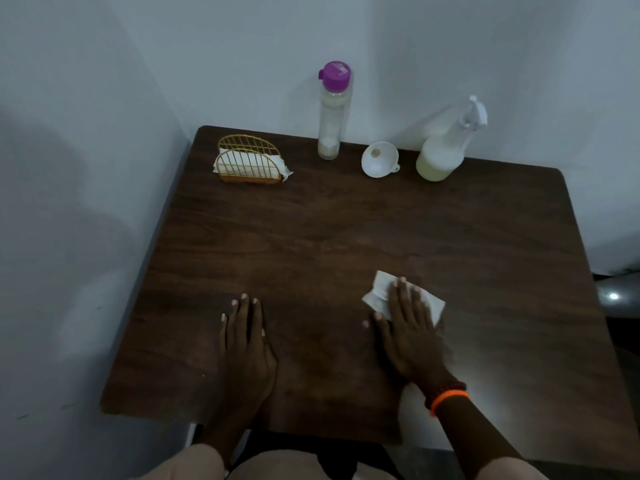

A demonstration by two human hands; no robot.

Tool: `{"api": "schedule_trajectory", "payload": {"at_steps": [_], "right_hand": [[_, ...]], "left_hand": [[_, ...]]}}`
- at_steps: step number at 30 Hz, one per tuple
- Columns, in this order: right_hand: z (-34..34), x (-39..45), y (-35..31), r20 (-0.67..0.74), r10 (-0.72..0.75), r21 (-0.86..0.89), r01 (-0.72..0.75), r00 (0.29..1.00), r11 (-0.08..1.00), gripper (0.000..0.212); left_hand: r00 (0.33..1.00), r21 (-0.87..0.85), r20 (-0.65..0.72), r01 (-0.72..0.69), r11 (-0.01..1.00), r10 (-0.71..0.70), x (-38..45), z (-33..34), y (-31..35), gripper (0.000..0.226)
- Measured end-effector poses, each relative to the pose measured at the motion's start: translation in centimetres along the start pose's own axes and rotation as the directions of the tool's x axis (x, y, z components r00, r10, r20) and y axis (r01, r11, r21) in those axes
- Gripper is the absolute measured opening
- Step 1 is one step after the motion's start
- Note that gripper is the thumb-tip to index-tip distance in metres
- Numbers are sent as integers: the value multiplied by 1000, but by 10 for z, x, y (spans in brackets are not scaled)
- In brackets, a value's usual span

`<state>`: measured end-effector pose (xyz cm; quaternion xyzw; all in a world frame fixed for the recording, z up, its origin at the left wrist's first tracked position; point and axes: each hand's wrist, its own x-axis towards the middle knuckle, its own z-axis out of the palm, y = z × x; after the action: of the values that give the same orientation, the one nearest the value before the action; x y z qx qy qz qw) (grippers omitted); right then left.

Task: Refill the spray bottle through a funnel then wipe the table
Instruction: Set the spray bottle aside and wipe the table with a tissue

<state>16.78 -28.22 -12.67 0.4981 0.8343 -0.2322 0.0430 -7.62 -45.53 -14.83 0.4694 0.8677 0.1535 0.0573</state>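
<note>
The refill looks done, judging from the layout, and the step in hand is wiping the table. To do it well, the person should keep the palm flat on the tissue, press evenly, and sweep in overlapping strokes from the near edge toward the back, steering round the standing items.

At the back left stands the wire napkin holder. Nearer, the left hand rests flat on the wood, fingers straight and close together, holding nothing (it seems to brace the body). Farther right at the back stands the purple-capped bottle, then the white funnel lying on the tabletop, apart from any bottle.

The right hand presses the white tissue against the table, fingers straight and slightly spread over it, wrist low and wearing an orange band. The spray bottle stands at the back right, nozzle fitted, partly full of pale liquid.
</note>
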Motion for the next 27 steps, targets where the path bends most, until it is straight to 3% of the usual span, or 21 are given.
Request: {"api": "schedule_trajectory", "payload": {"at_steps": [3, 6, 10, 13, 17, 20, 24, 27], "right_hand": [[4, -10, 6, -2, 95, 8, -95, 995, 995, 81], [11, -6, -10, 20, 95, 6, -95, 995, 995, 77], [26, -5, -58, 15, -90, -69, 91, 996, 993, 70], [44, -14, -105, 73, -295, -77, 300, 953, 951, 67], [70, -34, -143, 158, -463, -117, 482, 872, 868, 64], [73, -40, -140, 140, -464, -133, 481, 875, 867, 64], [65, -48, -107, 76, -371, -91, 377, 926, 922, 69], [56, -59, -64, 33, -225, -42, 227, 974, 973, 72]], "left_hand": [[1000, -7, 11, 9, 1000, -9, 0, -3, 1, 52], [999, 1, 32, 15, 1000, -15, 0, -9, 6, 51], [997, -34, 82, 18, 999, -15, 1, -17, 8, 60], [996, -58, 92, 3, 998, 2, 1, -22, 3, 60], [968, -55, 184, -163, 985, 171, -2, -30, -16, 98], [961, -24, 219, -168, 986, 169, -2, -32, -17, 95], [982, 0, 140, -124, 992, 123, -3, -28, -9, 57], [991, -31, 102, -84, 996, 87, -2, -25, -10, 69]]}}
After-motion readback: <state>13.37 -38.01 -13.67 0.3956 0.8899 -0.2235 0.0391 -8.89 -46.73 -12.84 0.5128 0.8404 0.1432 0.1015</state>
